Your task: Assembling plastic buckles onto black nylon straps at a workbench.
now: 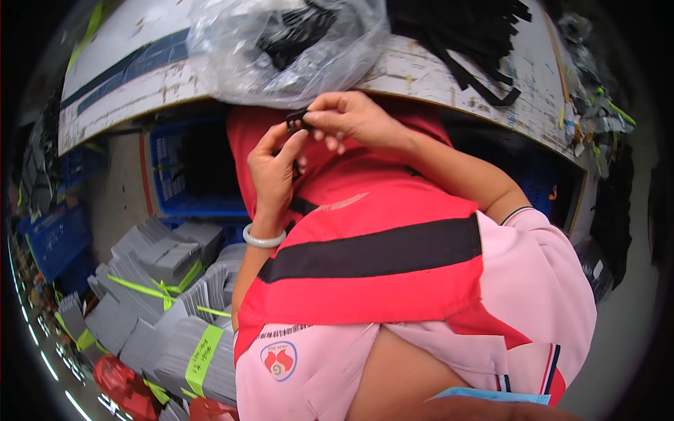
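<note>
Close to the table's front edge, my left hand and my right hand meet over my lap. Between the fingertips of both is a small black slotted buckle, partly covered by the fingers. Both hands are closed in a pinch on it. Something black shows below my left fingers, but its shape is mostly hidden. Just beyond the hands, a clear plastic bag holds black pieces and rests on the table.
Black straps lie on the worn white table at the right. Below the table's left part stands a blue crate. Bundled grey sheets with yellow-green bands are stacked at my left. A red apron covers my lap.
</note>
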